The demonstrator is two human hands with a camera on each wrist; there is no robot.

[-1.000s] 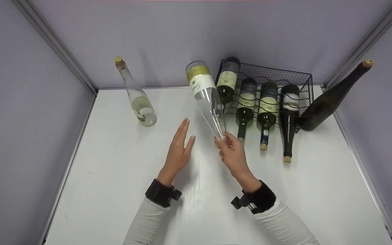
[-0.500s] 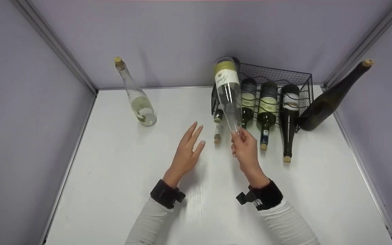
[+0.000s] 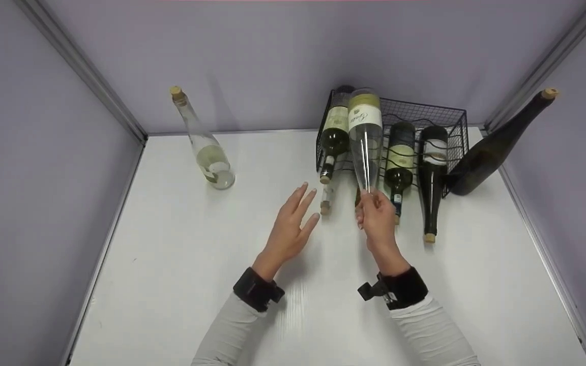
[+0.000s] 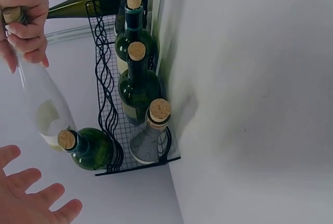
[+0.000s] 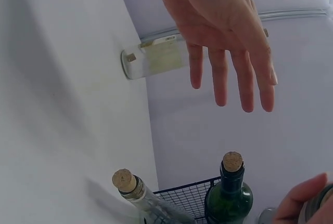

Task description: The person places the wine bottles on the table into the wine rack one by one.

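My right hand (image 3: 378, 216) grips the neck of a clear glass wine bottle (image 3: 365, 137) with a white and gold label. Its base points away from me, above the black wire wine rack (image 3: 456, 119). In the left wrist view, a cork (image 4: 12, 14) shows at the neck inside the right hand. My left hand (image 3: 289, 231) is held off to the left with fingers spread, touching nothing. A green bottle (image 3: 336, 137) lies on the rack's upper level beside the held bottle. A corked clear bottle (image 4: 148, 138) lies beneath it.
More dark bottles (image 3: 400, 157) lie in the rack, corks toward me. One dark bottle (image 3: 496, 147) stands right of the rack, near the side wall. Another clear corked bottle (image 3: 206, 147) stands at the left on the white table (image 3: 181, 264).
My right hand has carried the clear bottle rightward, from left of the rack to over it, past the upper green bottle. My left hand has drifted right, its fingers spreading.
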